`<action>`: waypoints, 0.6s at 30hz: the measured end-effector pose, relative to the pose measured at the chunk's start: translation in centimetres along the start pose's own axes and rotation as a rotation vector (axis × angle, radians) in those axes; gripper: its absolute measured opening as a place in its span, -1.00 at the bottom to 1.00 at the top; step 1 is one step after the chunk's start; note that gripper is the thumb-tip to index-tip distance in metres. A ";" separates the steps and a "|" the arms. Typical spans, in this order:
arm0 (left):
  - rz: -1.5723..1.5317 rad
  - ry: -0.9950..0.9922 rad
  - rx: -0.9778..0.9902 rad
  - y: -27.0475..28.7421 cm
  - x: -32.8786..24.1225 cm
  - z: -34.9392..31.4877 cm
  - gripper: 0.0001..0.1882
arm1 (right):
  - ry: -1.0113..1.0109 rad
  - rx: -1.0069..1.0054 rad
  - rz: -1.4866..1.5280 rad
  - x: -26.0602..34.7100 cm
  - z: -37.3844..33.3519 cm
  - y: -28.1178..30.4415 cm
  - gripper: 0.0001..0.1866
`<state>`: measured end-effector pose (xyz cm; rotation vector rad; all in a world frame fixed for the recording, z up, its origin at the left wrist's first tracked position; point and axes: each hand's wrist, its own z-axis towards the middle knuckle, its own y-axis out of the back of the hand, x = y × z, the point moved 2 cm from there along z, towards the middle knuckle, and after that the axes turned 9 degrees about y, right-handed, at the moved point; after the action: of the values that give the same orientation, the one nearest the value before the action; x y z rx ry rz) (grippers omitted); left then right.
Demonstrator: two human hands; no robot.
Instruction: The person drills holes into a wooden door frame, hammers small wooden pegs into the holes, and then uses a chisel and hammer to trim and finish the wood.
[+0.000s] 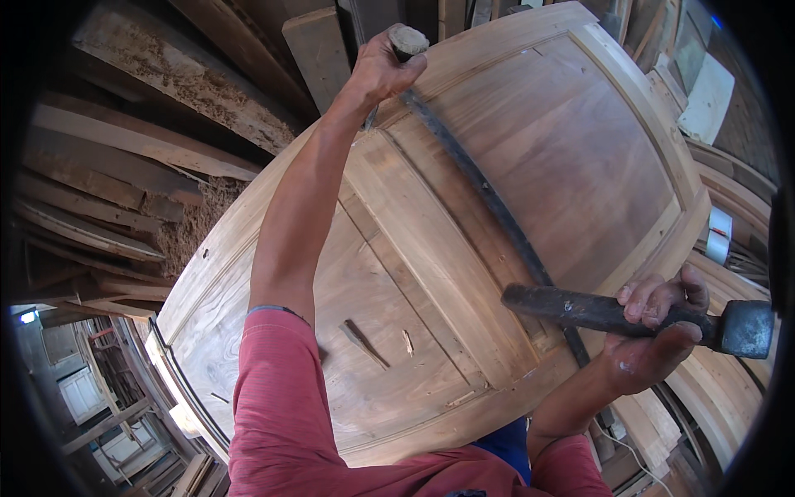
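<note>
A panelled wooden door (431, 248) lies in front of me, with two flat panels parted by a middle rail. At its far edge my left hand (387, 68) is wrapped round the handle of a chisel (408, 41), upright with its butt facing up. The chisel's metal shows below the fist, by the rail's far end; its tip I cannot make out. At the right my right hand (654, 331) grips a hammer (571, 307) close to its dark metal head, its handle reaching left above the door. The hammer is apart from the chisel.
A long black metal bar (489, 199) crosses the door beside the rail. On the near panel lie a thin wood wedge (362, 341) and a small wood chip (407, 342). Stacked boards (149, 141) and shavings (199, 228) stand at the left; more timber (729, 389) is at the right.
</note>
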<state>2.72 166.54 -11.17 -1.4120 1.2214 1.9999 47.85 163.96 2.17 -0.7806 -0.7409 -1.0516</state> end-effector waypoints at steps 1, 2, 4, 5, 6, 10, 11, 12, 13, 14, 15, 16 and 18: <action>0.000 0.001 0.002 -0.1 0.1 -0.1 -0.74 | -0.001 -0.002 -0.001 -0.1 0.0 0.3 -0.15; 0.051 -0.027 -0.011 -0.1 0.2 -0.2 -0.82 | 0.010 -0.011 0.011 -0.1 0.1 0.5 -0.17; 0.091 -0.061 -0.018 -0.7 -0.7 -0.5 -0.88 | 0.028 -0.021 0.012 0.0 0.4 1.0 -0.18; 0.094 -0.067 0.002 -1.1 -1.2 -0.5 -0.88 | 0.034 -0.039 0.039 0.0 0.6 1.1 -0.20; 0.106 -0.068 0.015 -1.0 -1.5 -0.7 -0.88 | 0.034 -0.054 0.076 -0.1 0.8 1.1 -0.23; 0.194 -0.057 0.023 -1.3 -2.6 -1.0 -0.89 | 0.017 -0.109 0.085 -0.5 1.6 0.1 -0.26; 0.189 -0.070 0.034 -1.3 -2.8 -1.2 -0.90 | -0.002 -0.132 0.101 -0.7 2.1 -0.7 -0.28; 0.183 -0.085 0.046 -1.2 -3.1 -1.2 -0.91 | -0.020 -0.157 0.116 -1.0 2.6 -1.7 -0.29; 0.202 -0.067 0.037 -0.1 -2.2 -1.9 -0.91 | -0.036 -0.191 0.140 -2.5 3.0 -3.6 -0.30; 0.173 -0.038 0.044 0.3 -1.6 -2.0 -0.91 | -0.012 -0.158 0.079 -3.1 3.5 -6.2 -0.35; 0.143 -0.011 0.052 0.5 -1.1 -2.0 -0.91 | -0.018 -0.178 -0.064 -3.9 4.2 -9.0 -0.47; 0.133 -0.023 0.057 -0.1 -1.3 -1.7 -0.91 | -0.049 -0.064 -0.120 -5.3 4.9 -10.7 -0.57; 0.143 -0.073 0.071 -0.6 -1.3 -1.8 -0.92 | -0.127 0.234 -0.222 -8.6 5.7 -14.2 -0.74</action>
<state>4.62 165.59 -10.43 -1.2377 1.3817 2.0607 30.99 168.52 0.75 -0.5755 -1.0574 -1.0959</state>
